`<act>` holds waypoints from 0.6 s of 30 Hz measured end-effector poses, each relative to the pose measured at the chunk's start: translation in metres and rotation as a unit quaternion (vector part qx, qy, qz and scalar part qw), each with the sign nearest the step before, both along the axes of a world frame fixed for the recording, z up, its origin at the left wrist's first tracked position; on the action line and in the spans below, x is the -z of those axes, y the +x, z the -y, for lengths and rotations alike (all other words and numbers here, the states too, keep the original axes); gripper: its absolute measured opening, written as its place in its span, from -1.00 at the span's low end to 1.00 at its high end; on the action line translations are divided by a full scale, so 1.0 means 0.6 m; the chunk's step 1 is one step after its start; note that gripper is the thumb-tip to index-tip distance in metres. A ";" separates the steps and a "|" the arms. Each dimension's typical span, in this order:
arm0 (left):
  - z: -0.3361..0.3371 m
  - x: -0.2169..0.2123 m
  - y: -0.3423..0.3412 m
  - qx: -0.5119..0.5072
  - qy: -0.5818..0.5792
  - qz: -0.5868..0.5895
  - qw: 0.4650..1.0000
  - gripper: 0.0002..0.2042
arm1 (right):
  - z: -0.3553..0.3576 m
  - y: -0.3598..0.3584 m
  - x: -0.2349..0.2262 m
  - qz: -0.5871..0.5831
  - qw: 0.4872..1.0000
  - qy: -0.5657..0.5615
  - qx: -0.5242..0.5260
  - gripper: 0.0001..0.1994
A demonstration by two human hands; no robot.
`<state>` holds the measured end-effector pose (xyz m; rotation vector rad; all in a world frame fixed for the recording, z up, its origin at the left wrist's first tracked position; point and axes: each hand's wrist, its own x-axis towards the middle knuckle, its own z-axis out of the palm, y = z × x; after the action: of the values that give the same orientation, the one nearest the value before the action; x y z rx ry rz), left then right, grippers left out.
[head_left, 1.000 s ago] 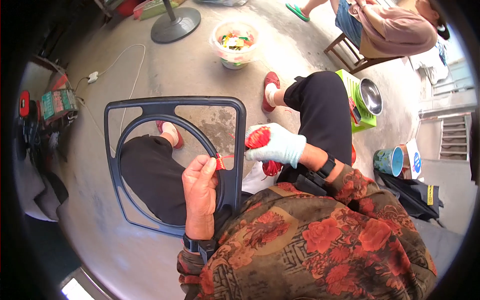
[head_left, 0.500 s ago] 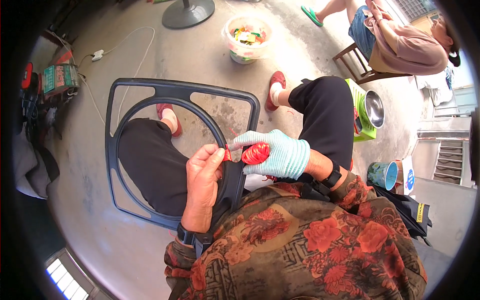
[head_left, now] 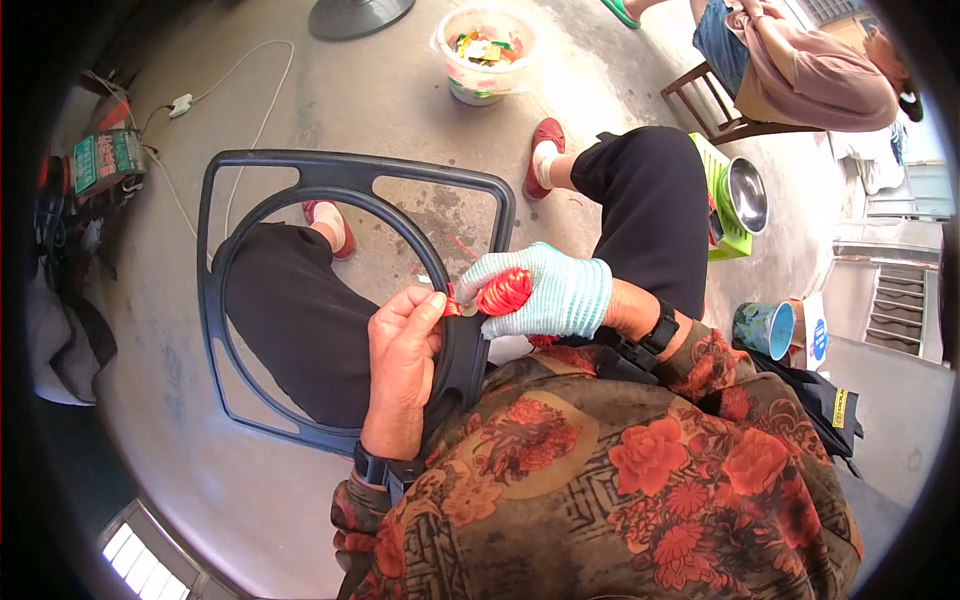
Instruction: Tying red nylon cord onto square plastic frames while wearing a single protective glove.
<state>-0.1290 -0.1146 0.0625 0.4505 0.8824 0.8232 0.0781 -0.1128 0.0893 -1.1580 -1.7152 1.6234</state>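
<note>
A dark plastic frame (head_left: 345,168), squarish outside with a round ring inside, lies tilted over my lap. My bare left hand (head_left: 404,345) grips the ring's right side, thumb and forefinger pinching a short stretch of red cord (head_left: 452,303) wound round it. Close beside it, my right hand (head_left: 548,290) wears a pale blue-green knit glove with grey fingertips. It is closed round a wound bundle of red cord (head_left: 505,291), with the fingertips near the wrapped spot. Any strand running between bundle and ring is too small to follow.
A clear tub (head_left: 482,55) of colourful scraps stands on the floor ahead. A person (head_left: 800,75) sits on a wooden stool at far right. Nearby are a green crate (head_left: 728,200), a metal bowl (head_left: 748,195) and a blue bucket (head_left: 765,328). A white cable (head_left: 262,130) crosses the floor at left.
The right hand's fingers have drawn down and in beside the ring, where the forefinger was extended before. The left hand keeps its pinch. The whole view has shifted slightly.
</note>
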 end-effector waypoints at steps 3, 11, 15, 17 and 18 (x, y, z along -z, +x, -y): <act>0.003 -0.003 0.001 -0.001 0.001 0.012 1.000 -0.93 | 0.002 0.000 -0.001 0.002 1.000 0.001 -0.006 -0.63; 0.000 -0.006 0.003 0.008 0.013 0.010 1.000 -0.90 | 0.015 0.042 -0.029 -0.020 0.978 -0.096 0.184 -0.73; 0.000 -0.004 0.004 0.044 0.025 0.015 0.999 -0.87 | 0.016 0.045 -0.015 0.232 0.908 0.211 0.278 -0.79; 0.000 0.000 0.001 0.053 0.025 0.016 0.998 -0.86 | 0.008 0.028 -0.035 0.182 0.879 0.394 0.199 -0.75; 0.000 0.001 -0.001 0.062 0.024 0.017 0.998 -0.86 | 0.008 0.025 -0.031 0.215 0.876 0.409 0.139 -0.66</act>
<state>-0.1296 -0.1149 0.0620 0.5269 0.7966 0.7365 0.0932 -0.1178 0.1081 -1.2631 -2.0571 0.3603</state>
